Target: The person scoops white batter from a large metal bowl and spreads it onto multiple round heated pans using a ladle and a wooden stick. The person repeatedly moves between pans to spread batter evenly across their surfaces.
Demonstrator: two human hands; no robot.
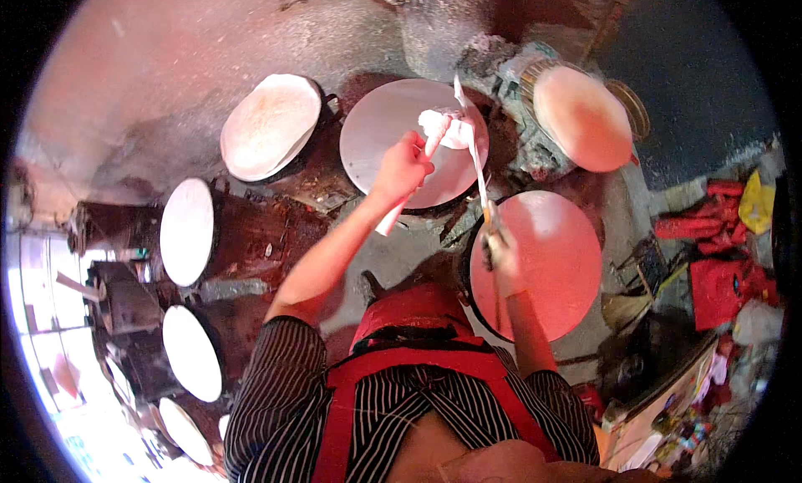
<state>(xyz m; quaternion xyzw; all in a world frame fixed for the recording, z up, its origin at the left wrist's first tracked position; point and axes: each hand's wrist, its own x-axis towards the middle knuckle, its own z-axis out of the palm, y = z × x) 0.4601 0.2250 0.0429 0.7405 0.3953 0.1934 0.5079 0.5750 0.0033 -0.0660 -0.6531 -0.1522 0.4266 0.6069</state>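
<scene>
My left hand (404, 163) is closed around a pale stick (393, 216), which points up over a round griddle plate (382, 126) in front of me. By the stick's far end, white material (446, 129), perhaps cloth or dough, lies over the plate. My right hand (500, 248) grips a long, thin, pale tool (479, 169) that reaches across the plate's right side and touches or overlaps the white material. Below my right forearm is a second round plate (551, 263), tinted red by the light. What joins the stick to the white material cannot be told.
A thin round flatbread (272, 129) sits on a griddle at left. Another round flatbread (583, 119) rests on a basket at right. Further round white discs (188, 232) stand along the left. Red cloths (717, 289) and mixed items lie at far right.
</scene>
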